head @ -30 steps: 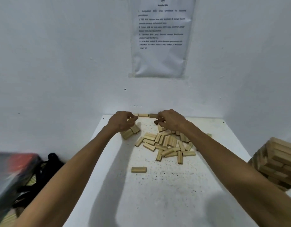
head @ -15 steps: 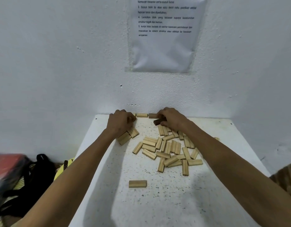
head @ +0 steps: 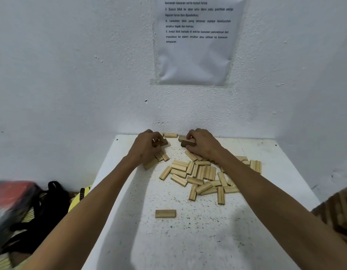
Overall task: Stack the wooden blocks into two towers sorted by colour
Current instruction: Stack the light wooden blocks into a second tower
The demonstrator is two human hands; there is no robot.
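There, block [head: 188, 142] (dark) in right grip [head: 205, 146]

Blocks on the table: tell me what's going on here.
A person is sorting wooden blocks at the far end of a white table. The left hand grips a dark block; the right hand grips a second dark block. The pale pile lies loose mid-table, and a lone pale block sits nearer. No tower stands on the table yet.
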